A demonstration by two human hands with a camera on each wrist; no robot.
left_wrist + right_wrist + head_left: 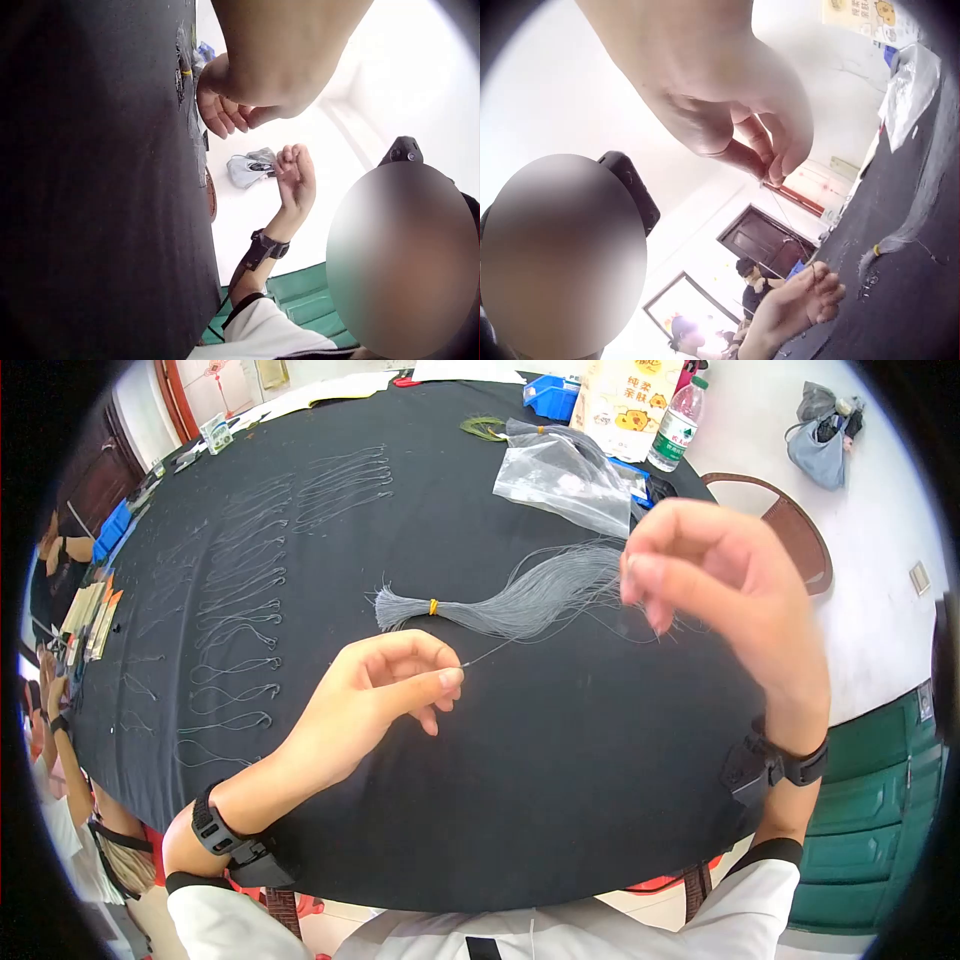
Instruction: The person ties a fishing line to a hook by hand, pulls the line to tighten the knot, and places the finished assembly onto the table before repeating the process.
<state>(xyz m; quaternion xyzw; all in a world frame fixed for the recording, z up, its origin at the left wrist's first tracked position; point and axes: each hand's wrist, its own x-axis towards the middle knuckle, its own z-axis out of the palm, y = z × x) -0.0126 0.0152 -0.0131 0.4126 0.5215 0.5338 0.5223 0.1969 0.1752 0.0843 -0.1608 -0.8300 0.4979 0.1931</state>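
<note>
A thin grey line point(492, 653) runs between the two hands. My left hand point(385, 695) pinches one end of it between thumb and index finger, low over the black cloth. Raised at the right, my right hand point(715, 575) pinches the line between thumb and fingertips; the right wrist view shows that hand point(761, 135) with the strand point(784, 214) leading down from its fingertips. Behind the hands lies a grey bundle of lines point(510, 610), tied with a yellow band point(433, 606) near its left end.
Rows of looped lines point(240, 618) lie on the left of the black table point(560, 780). At the back are a clear plastic bag point(560, 480), a blue box point(550, 398), a printed package point(625, 405) and a bottle point(678, 428). Other people sit at the far left.
</note>
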